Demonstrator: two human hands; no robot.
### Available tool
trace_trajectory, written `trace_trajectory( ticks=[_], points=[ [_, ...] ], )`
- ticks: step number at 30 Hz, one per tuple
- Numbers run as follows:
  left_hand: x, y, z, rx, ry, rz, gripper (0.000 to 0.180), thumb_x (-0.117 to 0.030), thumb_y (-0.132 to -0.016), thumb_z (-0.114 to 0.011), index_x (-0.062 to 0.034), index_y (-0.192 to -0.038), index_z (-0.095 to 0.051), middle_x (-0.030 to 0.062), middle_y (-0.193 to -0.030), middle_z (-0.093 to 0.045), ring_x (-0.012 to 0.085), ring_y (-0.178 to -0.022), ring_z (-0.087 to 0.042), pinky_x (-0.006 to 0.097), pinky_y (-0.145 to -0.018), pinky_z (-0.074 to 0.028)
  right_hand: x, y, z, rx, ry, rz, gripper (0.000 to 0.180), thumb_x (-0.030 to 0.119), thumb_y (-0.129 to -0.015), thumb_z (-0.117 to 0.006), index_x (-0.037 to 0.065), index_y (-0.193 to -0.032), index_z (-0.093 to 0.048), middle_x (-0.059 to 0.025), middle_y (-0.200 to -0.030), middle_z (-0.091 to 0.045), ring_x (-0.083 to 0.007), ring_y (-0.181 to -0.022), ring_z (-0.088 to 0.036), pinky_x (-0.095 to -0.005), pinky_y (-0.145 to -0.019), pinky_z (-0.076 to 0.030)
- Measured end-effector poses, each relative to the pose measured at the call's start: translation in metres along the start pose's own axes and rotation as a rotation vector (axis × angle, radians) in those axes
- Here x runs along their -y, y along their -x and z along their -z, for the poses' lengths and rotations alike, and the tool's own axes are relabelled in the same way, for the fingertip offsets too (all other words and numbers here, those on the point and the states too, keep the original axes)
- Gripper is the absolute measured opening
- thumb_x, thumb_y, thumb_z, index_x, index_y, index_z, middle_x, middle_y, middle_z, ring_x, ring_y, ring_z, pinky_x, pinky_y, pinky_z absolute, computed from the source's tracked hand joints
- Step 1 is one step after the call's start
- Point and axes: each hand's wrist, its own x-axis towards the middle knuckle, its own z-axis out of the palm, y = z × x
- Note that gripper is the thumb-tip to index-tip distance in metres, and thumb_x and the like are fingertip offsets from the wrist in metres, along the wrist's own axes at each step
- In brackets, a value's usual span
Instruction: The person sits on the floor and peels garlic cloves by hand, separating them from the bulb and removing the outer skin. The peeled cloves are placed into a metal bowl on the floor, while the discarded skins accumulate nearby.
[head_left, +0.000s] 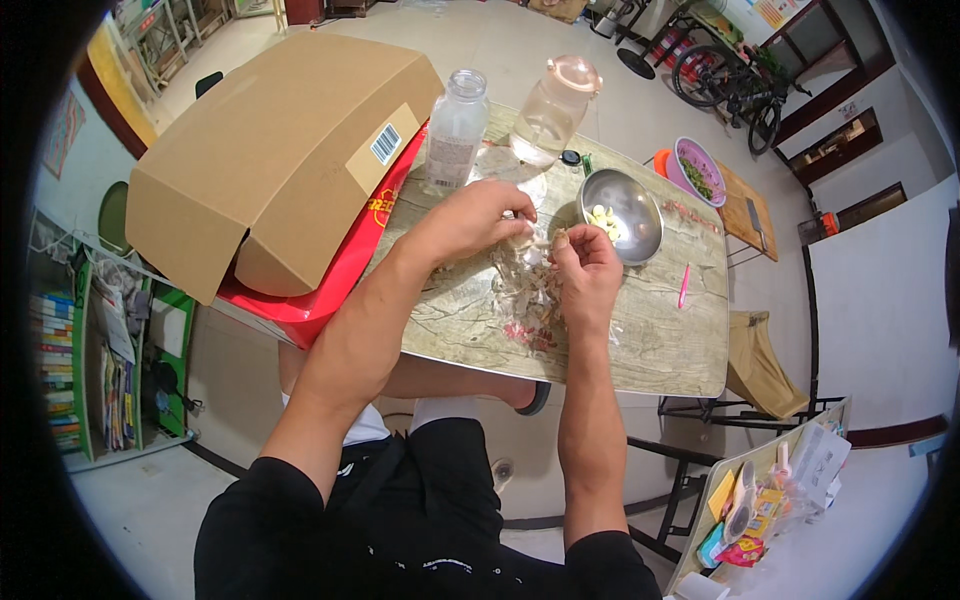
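Over the table, my left hand [480,215] is closed in a pinch beside a pile of papery peels [528,285]; what it holds, if anything, cannot be made out. Between the thumb and fingers of my right hand [590,265] is a small brownish garlic clove [561,240], partly hidden by the fingertips. Right behind that hand stands a steel bowl [642,212]. Several pale peeled garlic cloves [603,220] lie inside it. The peels spread over the tabletop between and below my hands, with reddish bits among them.
A cardboard box [290,130] in a red tray [310,318] fills the table's left. Behind my hands stand a clear jar [458,130] and a pink-lidded jug [550,115]. A pink pen-like tool [685,286] lies right. Beyond, a basin of greens [698,172] sits by a wooden stand [745,212].
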Motion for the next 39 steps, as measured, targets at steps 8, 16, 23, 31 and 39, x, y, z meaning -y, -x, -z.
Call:
trace_trajectory(
  ticks=[8,16,23,31,39],
  points=[
    [-0.012,-0.001,0.007,-0.118,0.117,0.183,0.024,-0.021,-0.091,-0.072,0.0008,-0.102,-0.071,0.0121,-0.089,-0.07,0.0198,-0.081,-0.065,0.034,-0.076,-0.052,0.005,0.0,0.004,-0.005,-0.167,-0.036,0.011,0.002,-0.094,-0.07,0.003,-0.101,-0.062,0.0016,-0.089,-0.064,-0.0062,-0.074,-0.061,-0.0208,-0.067,-0.05],
    [-0.013,-0.007,0.01,-0.377,0.609,0.288,0.024,-0.021,-0.101,-0.067,0.0011,-0.11,-0.071,0.0023,-0.095,-0.071,0.0074,-0.082,-0.065,0.025,-0.072,-0.052,0.002,0.009,-0.007,0.064,0.185,0.039,0.009,0.003,-0.091,-0.074,0.003,-0.097,-0.067,0.0003,-0.085,-0.066,-0.0078,-0.07,-0.059,-0.0233,-0.064,-0.049],
    [-0.015,-0.01,0.007,-0.443,0.874,0.284,0.021,-0.015,-0.101,-0.066,0.0052,-0.108,-0.069,0.0084,-0.097,-0.073,0.0139,-0.087,-0.071,0.027,-0.077,-0.058,0.002,0.006,-0.027,0.262,0.759,0.468,0.014,0.004,-0.082,-0.074,0.006,-0.096,-0.07,-0.0118,-0.089,-0.07,-0.0305,-0.077,-0.067,-0.0397,-0.069,-0.053],
    [-0.028,-0.007,0.0,-0.226,0.696,0.307,0.033,-0.015,-0.095,-0.07,0.0041,-0.121,-0.069,0.0056,-0.104,-0.073,0.0086,-0.087,-0.067,0.024,-0.076,-0.054,0.006,0.009,-0.018,0.007,0.609,0.483,0.022,0.016,-0.092,-0.073,0.001,-0.106,-0.066,-0.0107,-0.086,-0.07,-0.0231,-0.076,-0.065,-0.0351,-0.07,-0.051],
    [-0.027,-0.002,-0.016,-0.007,0.563,0.143,0.029,-0.004,-0.09,-0.072,0.0032,-0.118,-0.071,0.0036,-0.102,-0.068,0.0069,-0.084,-0.062,0.023,-0.07,-0.05,0.004,0.007,-0.003,0.018,-0.003,0.016,0.028,0.026,-0.1,-0.071,0.004,-0.109,-0.055,0.0032,-0.089,-0.059,-0.0037,-0.072,-0.05,-0.0194,-0.061,-0.04]
  ],
)
